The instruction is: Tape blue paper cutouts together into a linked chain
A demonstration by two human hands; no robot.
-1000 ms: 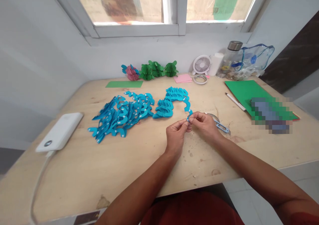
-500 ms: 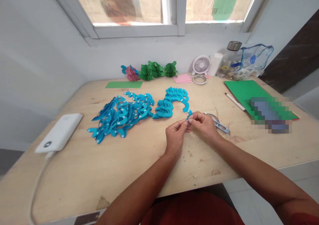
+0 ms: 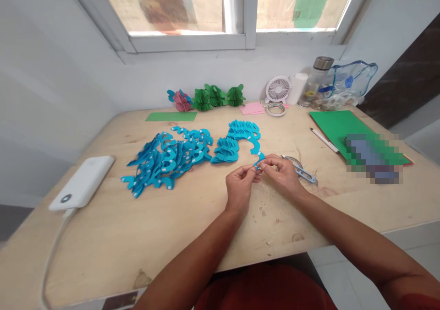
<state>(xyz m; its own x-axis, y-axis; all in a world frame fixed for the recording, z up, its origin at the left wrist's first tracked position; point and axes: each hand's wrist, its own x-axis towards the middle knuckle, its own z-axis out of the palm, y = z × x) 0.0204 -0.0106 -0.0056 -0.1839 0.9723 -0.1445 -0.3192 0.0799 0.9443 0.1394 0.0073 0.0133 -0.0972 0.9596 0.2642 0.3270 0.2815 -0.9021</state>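
Note:
Both hands meet at the loose end of a blue paper chain (image 3: 255, 145) made of curved strips. My left hand (image 3: 240, 182) pinches the end of the curved strip between thumb and fingers. My right hand (image 3: 282, 170) grips the same strip just to the right, its fingertips almost touching the left ones. From there the chain runs up to gathered blue folds (image 3: 227, 149). Left of these lies a large heap of blue paper strips (image 3: 172, 156) dotted with small white squares. Beside my right hand rests a light blue cutter (image 3: 305, 174), partly hidden.
A white power bank (image 3: 82, 182) with a cable sits at the left. Along the back stand green paper figures (image 3: 216, 95), a small fan (image 3: 278, 89), a tape roll (image 3: 275, 109) and a bottle (image 3: 314, 81). Green sheets (image 3: 332, 122) and a white pen (image 3: 324, 140) lie right.
My left hand has shifted slightly left with the strip's end. My right hand has barely moved, and the near part of the chain has shifted a little left.

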